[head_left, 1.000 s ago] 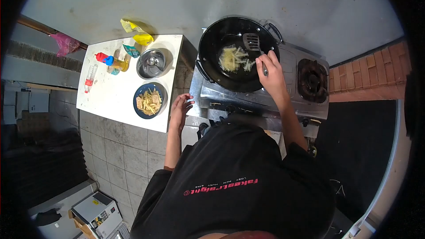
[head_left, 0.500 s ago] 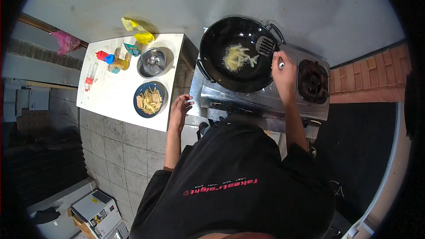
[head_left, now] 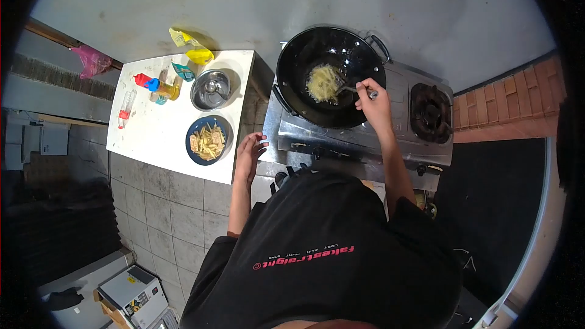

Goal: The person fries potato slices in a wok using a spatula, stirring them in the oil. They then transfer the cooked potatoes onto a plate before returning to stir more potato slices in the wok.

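My right hand is closed round the handle of a slotted spatula, above the right side of a black two-handled wok. The spatula's blade is down at the edge of the fries, which bubble in oil at the wok's bottom; most of the blade is hidden. Near the stove's left front corner, my left hand hangs with its fingers loosely bent and apart, holding nothing. The wok stands on the left side of a steel gas stove.
An uncovered burner is on the stove's right. A white table at left bears a dark bowl of fries, a metal bowl, sauce bottles, a clear bottle and a yellow packet. Behind stands a grey wall.
The spatula has moved from the wok's right rim down and left into the fries, with my right hand turning and shifting left. The fries are bunched closer together. My left hand has barely moved.
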`<state>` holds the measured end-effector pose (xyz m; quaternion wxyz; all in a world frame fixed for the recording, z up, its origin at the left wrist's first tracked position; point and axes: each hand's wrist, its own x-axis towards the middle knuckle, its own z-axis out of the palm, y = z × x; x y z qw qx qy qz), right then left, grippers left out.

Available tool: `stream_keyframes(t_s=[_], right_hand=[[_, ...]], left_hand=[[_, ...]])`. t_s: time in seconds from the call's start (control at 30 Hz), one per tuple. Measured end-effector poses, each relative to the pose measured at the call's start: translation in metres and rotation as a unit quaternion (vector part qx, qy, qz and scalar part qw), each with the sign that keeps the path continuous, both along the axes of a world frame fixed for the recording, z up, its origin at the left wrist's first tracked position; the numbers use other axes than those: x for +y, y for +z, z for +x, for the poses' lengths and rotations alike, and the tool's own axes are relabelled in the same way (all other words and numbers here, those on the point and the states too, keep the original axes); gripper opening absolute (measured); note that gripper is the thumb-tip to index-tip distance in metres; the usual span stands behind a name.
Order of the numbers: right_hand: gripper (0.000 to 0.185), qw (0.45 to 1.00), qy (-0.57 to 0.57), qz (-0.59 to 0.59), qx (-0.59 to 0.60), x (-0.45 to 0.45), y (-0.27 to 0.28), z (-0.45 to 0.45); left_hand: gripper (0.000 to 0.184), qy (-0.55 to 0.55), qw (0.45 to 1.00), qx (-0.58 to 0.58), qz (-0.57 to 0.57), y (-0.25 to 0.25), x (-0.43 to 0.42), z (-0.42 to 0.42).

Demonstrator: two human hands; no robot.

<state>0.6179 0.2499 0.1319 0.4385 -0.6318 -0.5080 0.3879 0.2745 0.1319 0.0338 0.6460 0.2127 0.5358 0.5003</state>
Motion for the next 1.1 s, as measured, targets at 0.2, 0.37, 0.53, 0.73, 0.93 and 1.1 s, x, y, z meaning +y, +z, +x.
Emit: stream_keyframes(t_s=[0.2,0.37,0.53,0.73,0.93,1.1], right_hand=[[0.021,0.994,0.043,-0.027,0.099,-0.011,-0.016,-0.006],[0.02,0.998,0.008,-0.01,0.059,-0.033,-0.011,-0.029],[0.014,0.995,0.01,0.055,-0.083,-0.053,-0.003,-0.045],[0.006,0.958,0.096,0.176,-0.207,-0.059,0.016,-0.044],[0.017,0.944,0.137,0.172,-0.245,-0.06,0.024,-0.023],[0.015,0.949,0.15,0.169,-0.218,-0.051,0.028,-0.001]], left_hand=[[0.03,-0.019,1.0,-0.016,0.008,0.0,0.002,-0.015],[0.027,-0.048,0.999,-0.021,-0.013,-0.004,-0.002,-0.042],[0.026,-0.077,0.996,-0.012,-0.038,-0.007,-0.003,-0.074],[0.028,-0.066,0.997,0.038,-0.02,-0.002,0.005,-0.086],[0.028,-0.037,0.999,0.008,0.008,0.019,0.008,-0.057],[0.029,-0.04,0.999,0.024,0.029,0.028,0.018,-0.03]])
